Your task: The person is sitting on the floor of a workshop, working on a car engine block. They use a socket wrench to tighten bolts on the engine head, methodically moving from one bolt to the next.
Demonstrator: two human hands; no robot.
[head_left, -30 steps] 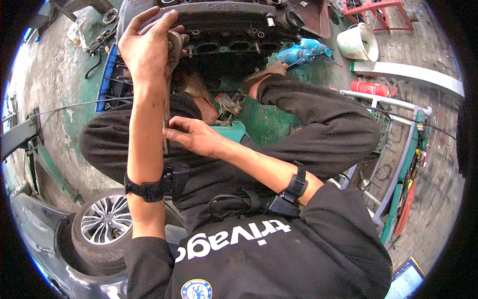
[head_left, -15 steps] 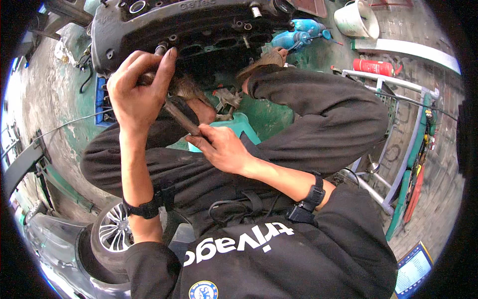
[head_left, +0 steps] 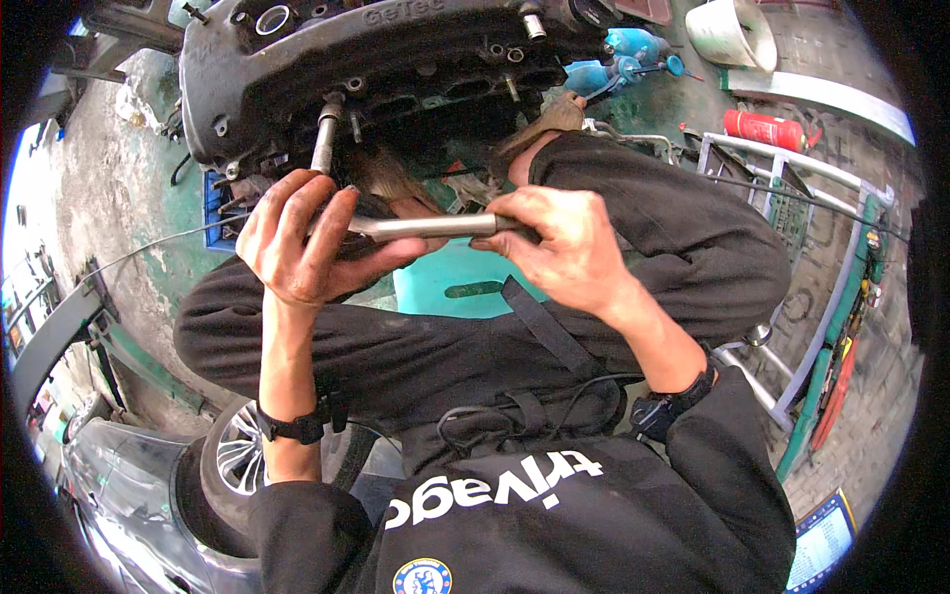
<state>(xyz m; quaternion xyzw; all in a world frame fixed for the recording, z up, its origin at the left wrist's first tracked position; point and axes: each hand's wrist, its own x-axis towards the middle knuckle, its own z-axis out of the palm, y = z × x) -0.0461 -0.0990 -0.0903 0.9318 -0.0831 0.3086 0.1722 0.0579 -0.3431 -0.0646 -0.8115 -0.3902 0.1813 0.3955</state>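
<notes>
Both my hands are on a silver ratchet wrench (head_left: 426, 227) in front of a black engine (head_left: 297, 84). My left hand (head_left: 297, 243) is curled round the ratchet's head end, which its fingers mostly hide. From there a metal extension bar (head_left: 323, 144) reaches up to the engine's near edge, its upper end at a bolt spot. My right hand (head_left: 569, 247) is closed round the far end of the handle, thumb and fingers wrapped on it. The handle lies nearly level between the two hands.
Below the wrench stands a turquoise plastic stool (head_left: 465, 282) between my bent legs. Blue bottles (head_left: 618, 64) and a white bucket (head_left: 732, 35) are beyond the engine to the right, near a red fire extinguisher (head_left: 764, 129) and a metal frame (head_left: 792, 163). A car wheel (head_left: 237, 455) is at lower left.
The wrench handle has swung from a downward slant to nearly level. My right hand moved up and right with it; my left hand moved down from the engine's edge, leaving the extension bar exposed.
</notes>
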